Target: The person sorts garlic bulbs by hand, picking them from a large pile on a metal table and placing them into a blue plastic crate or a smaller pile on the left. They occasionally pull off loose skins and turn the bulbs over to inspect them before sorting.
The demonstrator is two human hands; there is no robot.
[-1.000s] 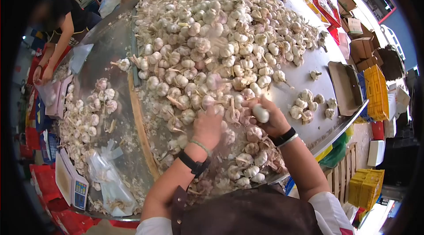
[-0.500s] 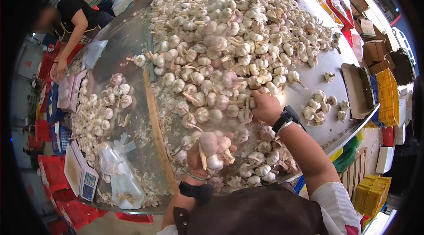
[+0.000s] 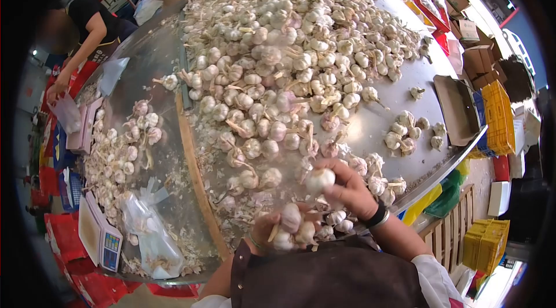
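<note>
My left hand [image 3: 267,228] is cupped close to my apron, its fingers wrapped round several garlic bulbs [image 3: 291,218]. My right hand [image 3: 351,187] pinches one whitish garlic bulb [image 3: 320,181] between thumb and fingers, just above and to the right of the left hand. Past both hands spreads a large heap of garlic [image 3: 278,35] with dry stems, on a metal table [image 3: 370,128]. More loose bulbs lie by the table's near edge, beside and partly behind my right hand.
A wooden strip [image 3: 197,175] divides the table. Left of it are a smaller garlic pile [image 3: 116,157], a plastic bag [image 3: 153,238] and a scale [image 3: 101,232]. A co-worker [image 3: 87,30] handles a bag at far left. A cardboard tray [image 3: 461,110] and yellow crates [image 3: 497,119] stand right.
My right hand has come back from the heap toward my body with a garlic bulb. My left hand, still full, has moved lower and closer to the apron. The co-worker's hand has lifted a bag.
</note>
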